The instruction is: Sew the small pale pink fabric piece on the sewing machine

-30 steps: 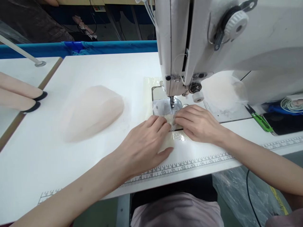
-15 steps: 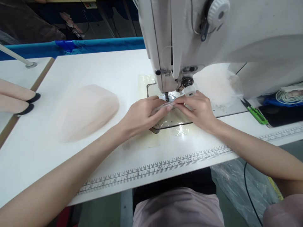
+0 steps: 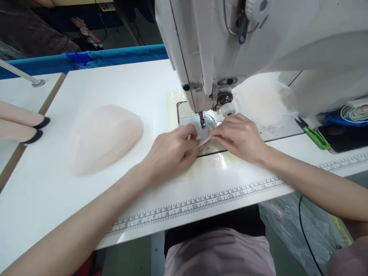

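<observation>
A small piece of thin, sheer fabric (image 3: 205,140) is pinched between my two hands, just in front of the sewing machine's presser foot (image 3: 202,122). My left hand (image 3: 175,149) is closed on its left end, fingers curled. On the other side, the thumb and fingertips of my right hand (image 3: 240,137) pinch its right end. Both hands rest over the metal needle plate (image 3: 189,122) of the sewing machine (image 3: 189,50). My fingers cover part of the fabric, so its full shape is hidden.
Sheer pale fabric pieces (image 3: 110,138) lie on the white table at left, and more pale fabric (image 3: 261,99) lies under the machine arm. Green thread snips (image 3: 314,134) sit beside a dark phone-like object (image 3: 345,136) at right. A printed ruler (image 3: 195,206) runs along the front edge.
My left hand has moved slightly left and toward me, its fingers curling. The fabric has come away from the presser foot toward me. My right hand stays nearly in place; the view has shifted slightly.
</observation>
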A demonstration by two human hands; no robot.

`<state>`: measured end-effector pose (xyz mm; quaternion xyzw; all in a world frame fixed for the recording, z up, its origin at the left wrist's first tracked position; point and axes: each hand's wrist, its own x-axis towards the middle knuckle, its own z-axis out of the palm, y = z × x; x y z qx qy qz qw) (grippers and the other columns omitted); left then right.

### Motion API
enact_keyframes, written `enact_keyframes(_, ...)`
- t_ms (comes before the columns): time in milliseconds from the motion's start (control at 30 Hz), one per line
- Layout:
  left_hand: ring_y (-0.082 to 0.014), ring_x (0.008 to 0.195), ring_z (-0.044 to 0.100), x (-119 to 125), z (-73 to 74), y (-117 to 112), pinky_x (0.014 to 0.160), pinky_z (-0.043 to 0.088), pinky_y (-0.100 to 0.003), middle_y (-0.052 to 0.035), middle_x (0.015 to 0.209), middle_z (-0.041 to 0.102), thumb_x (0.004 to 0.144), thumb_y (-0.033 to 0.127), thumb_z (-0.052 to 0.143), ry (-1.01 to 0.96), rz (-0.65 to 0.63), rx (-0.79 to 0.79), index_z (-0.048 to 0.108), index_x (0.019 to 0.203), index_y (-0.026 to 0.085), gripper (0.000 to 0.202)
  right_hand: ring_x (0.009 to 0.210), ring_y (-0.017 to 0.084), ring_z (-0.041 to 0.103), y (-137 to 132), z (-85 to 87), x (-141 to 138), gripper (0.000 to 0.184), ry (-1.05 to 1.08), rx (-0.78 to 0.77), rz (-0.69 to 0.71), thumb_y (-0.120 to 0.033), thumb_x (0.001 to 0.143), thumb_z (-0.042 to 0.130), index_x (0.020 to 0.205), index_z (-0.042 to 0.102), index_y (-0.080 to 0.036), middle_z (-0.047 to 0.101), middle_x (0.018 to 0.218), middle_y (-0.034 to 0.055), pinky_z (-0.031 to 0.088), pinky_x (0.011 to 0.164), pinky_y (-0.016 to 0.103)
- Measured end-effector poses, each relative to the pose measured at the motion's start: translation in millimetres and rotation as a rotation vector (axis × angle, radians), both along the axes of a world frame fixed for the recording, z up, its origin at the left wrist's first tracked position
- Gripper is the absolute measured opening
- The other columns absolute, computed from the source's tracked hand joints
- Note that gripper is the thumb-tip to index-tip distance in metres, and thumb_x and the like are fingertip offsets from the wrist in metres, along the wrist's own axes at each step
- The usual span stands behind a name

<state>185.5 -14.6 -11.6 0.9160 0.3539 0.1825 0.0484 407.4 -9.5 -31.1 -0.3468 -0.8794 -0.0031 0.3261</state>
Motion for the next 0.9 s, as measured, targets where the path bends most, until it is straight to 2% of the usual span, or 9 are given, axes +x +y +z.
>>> enact_keyframes(67, -0.0164, 0.068, 0.056, 1.6, -5.5, -10.4, 0.05, 0.038, -0.029, -0.0083, 0.091, 0.065, 0.094, 0.027, 0.049, 0.065, -0.023, 0.195, 0.073, 0.089, 0.018, 0.026, 0.091, 0.02, 0.064, -4.1, 2.2, 1.1, 0.015, -0.081, 0.081, 0.023, -0.021, 0.093, 0.056, 0.088, 0.07, -0.02, 0.075, 0.088, 0.0005, 0.046, 0.078, 0.034)
enact_keyframes(133, -0.0236, 0.086, 0.062, 3.5, -7.2, -18.2, 0.06, 0.044, -0.034, -0.0102, 0.103, 0.069, 0.092, 0.022, 0.053, 0.125, -0.039, 0.321, 0.07, 0.106, 0.017, 0.022, 0.101, 0.022, 0.064, -7.8, 4.4, 0.4, 0.017, -0.147, 0.151, 0.03, -0.017, 0.092, 0.054, 0.089, 0.07, -0.019, 0.076, 0.094, 0.0016, 0.047, 0.083, 0.037)
enact_keyframes(200, -0.0286, 0.104, 0.062, 4.8, -5.9, -23.0, 0.073, 0.047, -0.041, -0.011, 0.117, 0.068, 0.092, 0.017, 0.054, 0.17, -0.036, 0.362, 0.066, 0.114, 0.016, 0.026, 0.103, 0.022, 0.064, -10.5, 5.9, -1.1, 0.02, -0.19, 0.176, 0.034, -0.011, 0.09, 0.052, 0.089, 0.071, -0.017, 0.076, 0.094, 0.0031, 0.047, 0.089, 0.038)
enact_keyframes(300, -0.0283, 0.121, 0.057, 5.0, -3.8, -25.9, 0.087, 0.045, -0.045, -0.0113, 0.123, 0.066, 0.093, 0.014, 0.05, 0.207, -0.023, 0.338, 0.063, 0.118, 0.015, 0.028, 0.102, 0.021, 0.065, -12.3, 6.7, -3.2, 0.023, -0.207, 0.162, 0.043, -0.007, 0.088, 0.051, 0.089, 0.072, -0.017, 0.076, 0.091, 0.0041, 0.048, 0.094, 0.039)
enact_keyframes(600, -0.0261, 0.119, 0.06, 3.1, -5.1, -22.6, 0.099, 0.042, -0.049, -0.0118, 0.122, 0.066, 0.096, 0.016, 0.047, 0.204, -0.012, 0.291, 0.062, 0.12, 0.016, 0.029, 0.099, 0.018, 0.066, -10.4, 5.5, -3.5, 0.023, -0.249, 0.203, 0.01, -0.01, 0.091, 0.05, 0.087, 0.071, -0.019, 0.076, 0.093, 0.0022, 0.048, 0.092, 0.037)
enact_keyframes(767, -0.0254, 0.12, 0.06, 2.1, -8.1, -13.4, 0.104, 0.037, -0.053, -0.0105, 0.124, 0.065, 0.098, 0.02, 0.043, 0.161, 0.013, 0.26, 0.062, 0.121, 0.021, 0.029, 0.098, 0.016, 0.065, -4.3, 1.4, -4.1, 0.022, -0.261, 0.277, -0.032, -0.008, 0.091, 0.05, 0.088, 0.07, -0.018, 0.076, 0.091, 0.0021, 0.046, 0.088, 0.033)
enact_keyframes(900, -0.0247, 0.121, 0.059, 0.4, -8.5, -5.2, 0.107, 0.034, -0.055, -0.0105, 0.124, 0.066, 0.099, 0.021, 0.04, 0.161, 0.037, 0.265, 0.06, 0.123, 0.021, 0.031, 0.099, 0.016, 0.064, 2.8, -2.4, -5.6, 0.025, -0.295, 0.258, -0.082, -0.004, 0.091, 0.049, 0.089, 0.068, -0.02, 0.076, 0.094, 0.0004, 0.044, 0.086, 0.033)
